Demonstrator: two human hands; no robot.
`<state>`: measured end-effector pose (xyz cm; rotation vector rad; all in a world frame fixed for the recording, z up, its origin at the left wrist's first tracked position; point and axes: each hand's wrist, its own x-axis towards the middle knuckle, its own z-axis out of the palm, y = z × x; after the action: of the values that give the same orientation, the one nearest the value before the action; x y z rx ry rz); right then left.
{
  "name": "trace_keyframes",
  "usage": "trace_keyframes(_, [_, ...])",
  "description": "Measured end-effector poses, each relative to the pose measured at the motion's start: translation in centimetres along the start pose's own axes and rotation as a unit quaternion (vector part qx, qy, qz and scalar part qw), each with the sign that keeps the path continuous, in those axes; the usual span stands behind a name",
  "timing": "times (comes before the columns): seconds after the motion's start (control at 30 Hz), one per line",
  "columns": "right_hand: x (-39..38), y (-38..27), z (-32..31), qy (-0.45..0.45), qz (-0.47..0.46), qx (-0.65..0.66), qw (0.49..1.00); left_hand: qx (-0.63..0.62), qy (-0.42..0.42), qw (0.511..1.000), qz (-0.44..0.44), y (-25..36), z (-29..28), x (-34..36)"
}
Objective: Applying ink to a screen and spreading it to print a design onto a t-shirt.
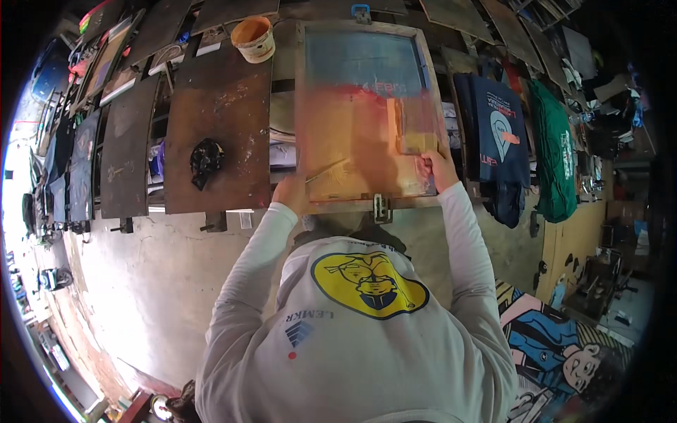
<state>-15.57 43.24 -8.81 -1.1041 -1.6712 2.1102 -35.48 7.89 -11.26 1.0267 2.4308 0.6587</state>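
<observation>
At the wooden frame (pixel 338 27), left hand's (pixel 290 192) grip can't be told; right hand (pixel 440 171) curls, hold obscured.

2 forearms (pixel 257 243) forward, left hand (pixel 290 193) lower, right hand (pixel 442 171) higher (fingers (pixel 426 164) bent)

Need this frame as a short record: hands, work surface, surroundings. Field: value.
left hand: at the framed screen's near left corner; grip unclear
right hand: fingers curled, near right corner; hold unclear
framed screen: blue far part, orange-yellow near part
metal clamp: middle of near edge
left board: brown, bears crumpled black thing
bucket: pale, orange inside, left of screen's far end
right side: dark blue garment, then green garment
</observation>
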Motion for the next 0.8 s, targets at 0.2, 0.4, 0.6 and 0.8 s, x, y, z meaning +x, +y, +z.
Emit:
trace_keyframes(0.2, [3.7, 0.2, 2.6, 0.016, -0.256, -0.449, 0.856, -0.002, 0.034, 0.999, -0.028, 1.8, 1.2, -1.8])
trace_keyframes(0.4, [1.4, -1.6, 5.2, -0.088, -0.201, -0.650, 0.728, -0.019, 0.121, 0.987, -0.099, 4.5, 3.6, -4.9])
trace_keyframes(0.6, [2.8, -1.8, 5.9, -0.106, -0.202, -0.639, 0.734, 0.006, 0.164, 0.973, -0.164, 5.5, 4.7, -4.6])
trace_keyframes(0.8, [2.2, -1.4, 5.6, -0.100, -0.197, -0.625, 0.748, 0.038, 0.132, 0.973, -0.183, 8.3, 6.5, -6.9])
